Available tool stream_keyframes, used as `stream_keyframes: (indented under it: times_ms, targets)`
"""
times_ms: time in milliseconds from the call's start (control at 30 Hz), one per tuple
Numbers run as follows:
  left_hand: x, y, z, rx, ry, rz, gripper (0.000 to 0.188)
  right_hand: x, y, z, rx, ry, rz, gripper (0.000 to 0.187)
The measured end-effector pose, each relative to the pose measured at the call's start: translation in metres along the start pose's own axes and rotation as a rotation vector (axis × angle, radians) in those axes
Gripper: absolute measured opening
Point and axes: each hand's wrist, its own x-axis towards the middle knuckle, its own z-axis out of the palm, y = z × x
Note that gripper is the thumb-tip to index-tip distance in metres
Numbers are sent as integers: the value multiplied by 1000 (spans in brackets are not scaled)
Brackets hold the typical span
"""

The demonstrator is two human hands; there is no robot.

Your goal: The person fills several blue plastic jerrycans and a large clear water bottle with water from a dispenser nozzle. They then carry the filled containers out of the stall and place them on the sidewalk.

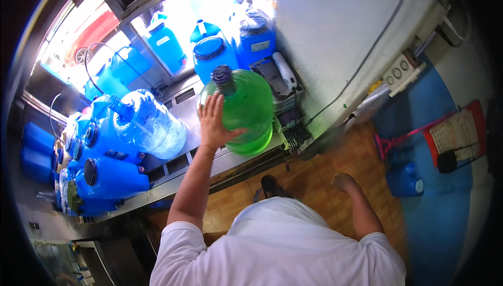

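Note:
A large green water jug with a dark ridged cap stands upright on the metal counter. My left hand lies against its near left side, fingers spread, touching it without wrapping round it. A clear bluish water jug leans to the left of my left arm, its neck pointing up and left. My right hand hangs low over the wooden floor, away from the counter. Its fingers look curled in, and what they hold, if anything, is hidden.
Blue containers crowd the counter's left end; more blue drums line the window. A grey device with a white handset sits beside the green jug. On the right are a socket strip, a pink-handled tool and a red dustpan.

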Motion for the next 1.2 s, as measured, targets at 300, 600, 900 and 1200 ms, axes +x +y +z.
stream_keyframes:
  times_ms: [300, 600, 900, 1200]
  targets:
    - [-24, 60, -2, 118, -74, -157, 108, 52, 49, -42, 61, 40, -65, 32]
    - [4, 141, 50, 390, -156, -580, 130, 225, 143, -127, 28, 363, -276, 51]
    - [21, 165, 58, 525, -224, -747, 128, 346, 151, -176, -25, 351, -338, 71]
    - [27, 171, 65, 563, -292, -865, 125, 382, 187, -131, -356, 94, -361, 54]
